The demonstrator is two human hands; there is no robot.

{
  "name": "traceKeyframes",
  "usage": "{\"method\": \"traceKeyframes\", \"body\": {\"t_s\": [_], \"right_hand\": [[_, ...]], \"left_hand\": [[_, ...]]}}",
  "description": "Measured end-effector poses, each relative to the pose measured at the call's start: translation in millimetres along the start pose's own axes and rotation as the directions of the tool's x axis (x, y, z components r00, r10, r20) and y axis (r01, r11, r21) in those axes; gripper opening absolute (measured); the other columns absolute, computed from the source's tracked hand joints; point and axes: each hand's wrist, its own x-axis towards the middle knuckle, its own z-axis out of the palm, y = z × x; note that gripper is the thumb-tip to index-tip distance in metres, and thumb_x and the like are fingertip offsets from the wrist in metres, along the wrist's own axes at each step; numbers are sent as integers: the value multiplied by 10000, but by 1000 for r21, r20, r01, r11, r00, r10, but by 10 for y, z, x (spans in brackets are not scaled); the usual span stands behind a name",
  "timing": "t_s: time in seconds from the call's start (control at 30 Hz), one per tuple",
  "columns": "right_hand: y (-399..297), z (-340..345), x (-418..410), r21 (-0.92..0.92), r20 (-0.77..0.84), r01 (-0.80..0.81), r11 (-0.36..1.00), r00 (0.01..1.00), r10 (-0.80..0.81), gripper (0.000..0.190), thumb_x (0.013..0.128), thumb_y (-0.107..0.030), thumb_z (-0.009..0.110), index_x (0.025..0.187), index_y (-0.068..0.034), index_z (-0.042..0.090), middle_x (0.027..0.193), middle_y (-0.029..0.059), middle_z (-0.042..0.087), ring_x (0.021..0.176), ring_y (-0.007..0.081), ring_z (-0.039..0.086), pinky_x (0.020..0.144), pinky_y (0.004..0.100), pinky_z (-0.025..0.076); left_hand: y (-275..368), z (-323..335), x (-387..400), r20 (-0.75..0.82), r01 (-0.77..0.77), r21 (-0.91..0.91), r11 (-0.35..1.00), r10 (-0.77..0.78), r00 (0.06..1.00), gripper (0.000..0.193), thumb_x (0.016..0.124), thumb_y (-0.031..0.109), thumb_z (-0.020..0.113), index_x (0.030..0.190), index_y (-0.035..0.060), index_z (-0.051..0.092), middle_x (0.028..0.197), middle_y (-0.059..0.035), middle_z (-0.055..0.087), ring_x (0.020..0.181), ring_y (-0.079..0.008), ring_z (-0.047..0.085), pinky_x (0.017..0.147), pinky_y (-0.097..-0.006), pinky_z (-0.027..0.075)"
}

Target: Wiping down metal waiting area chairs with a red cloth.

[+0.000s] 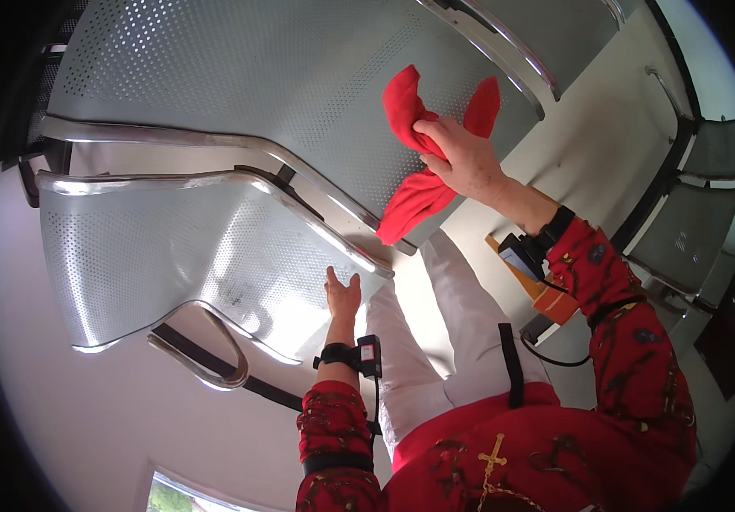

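Observation:
A red cloth (pixel 416 198) is bunched in my right hand (pixel 470 160), its loose ends spreading out on several sides. That hand is over the front part of a grey perforated metal seat (pixel 265 70); whether the cloth touches the metal I cannot tell. My left hand (pixel 343 296) holds nothing, with its fingers apart. It is near the front edge of a neighbouring perforated metal seat (pixel 150 237), where bright light reflects. Between the two seats run shiny metal edge rails (pixel 214 137). Black devices are strapped to both my wrists.
A looped metal armrest (pixel 239 365) borders the left seat. Another row of metal seats (pixel 681 237) stands along the right side. Near my right forearm is an orange-brown object (pixel 553 304) on the floor side. My legs (pixel 470 307) stand close against the seat fronts.

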Motion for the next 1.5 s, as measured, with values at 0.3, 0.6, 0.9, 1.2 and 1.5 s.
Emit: {"method": "traceKeyframes", "body": {"t_s": [0.3,0.6,0.9,1.2,1.5], "right_hand": [[245,1360,-417,-394,465,416,820,859,-213,615,686,-413,746,1244,-266,530,1373,116,368,1201,405,359,826,562,386],[652,1245,193,359,140,-348,866,937,319,279,848,-272,669,1009,-65,574,950,91,614,882,281,599,753,354,477],[684,1600,477,-479,-111,-104,872,992,58,542,820,-449,621,1268,-174,487,1284,108,478,1174,337,441,881,526,398],[-503,2533,846,-136,174,488,862,868,-464,425,773,-302,680,1178,-225,580,1327,54,445,1208,289,416,961,444,357],[1599,711,1409,-546,-181,-472,692,873,453,493,907,-486,469,1325,-231,413,1280,144,465,1210,392,425,919,579,406]], "left_hand": [[36,-371,703,-285,-7,-23,1000,0,959,859,799,314,662,1453,34,179,1404,-322,267,1279,-454,344,1038,-482,345],[-116,-308,1133,-204,36,96,995,-16,979,837,808,393,655,1463,145,197,1442,-202,263,1298,-410,339,999,-572,342],[-674,-456,1077,-197,218,-32,975,-220,955,913,815,453,654,1492,180,107,1508,-230,113,1368,-426,229,1001,-635,310],[-575,-456,985,-139,199,137,970,-180,974,996,813,352,684,1503,202,-18,1522,-267,54,1401,-445,130,1053,-513,349],[-494,-464,955,-121,230,153,961,-212,970,1040,777,218,699,1496,191,-51,1519,-269,-3,1391,-478,112,1053,-520,358]]}}
